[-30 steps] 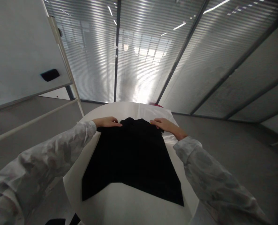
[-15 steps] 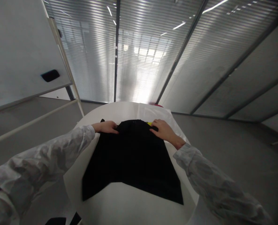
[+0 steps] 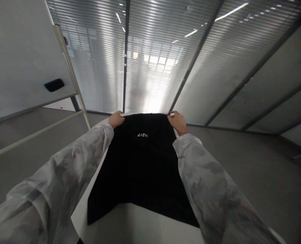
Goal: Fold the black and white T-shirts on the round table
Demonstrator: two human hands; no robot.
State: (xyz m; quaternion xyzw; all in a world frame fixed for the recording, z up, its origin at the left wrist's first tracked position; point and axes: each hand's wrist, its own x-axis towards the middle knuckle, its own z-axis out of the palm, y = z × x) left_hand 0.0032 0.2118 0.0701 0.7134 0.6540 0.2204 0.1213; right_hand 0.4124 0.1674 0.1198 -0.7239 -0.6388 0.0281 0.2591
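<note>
A black garment (image 3: 145,169), shaped like a pair of shorts, lies spread over the white table (image 3: 140,223). Its far edge is narrow; the near edge flares wider and has a shallow notch. Small white lettering (image 3: 142,135), upside down to me, shows near the far edge. My left hand (image 3: 116,119) is closed on the far left corner, thumb on top. At the far right corner, my right hand (image 3: 177,122) pinches the cloth the same way. A bit of yellow (image 3: 173,144) peeks out beside the right edge, partly hidden by my sleeve.
On the left stands a whiteboard (image 3: 18,51) on a pale frame, with a dark eraser-like object (image 3: 54,85) on it. Beyond the table rises a ribbed glass partition (image 3: 150,78) with dark metal posts. Grey floor (image 3: 229,156) lies to the right.
Both hands have moved away from me to the table's far end, drawing the garment's far part with them. The bunched far edge is now stretched out, and the white lettering has come into view.
</note>
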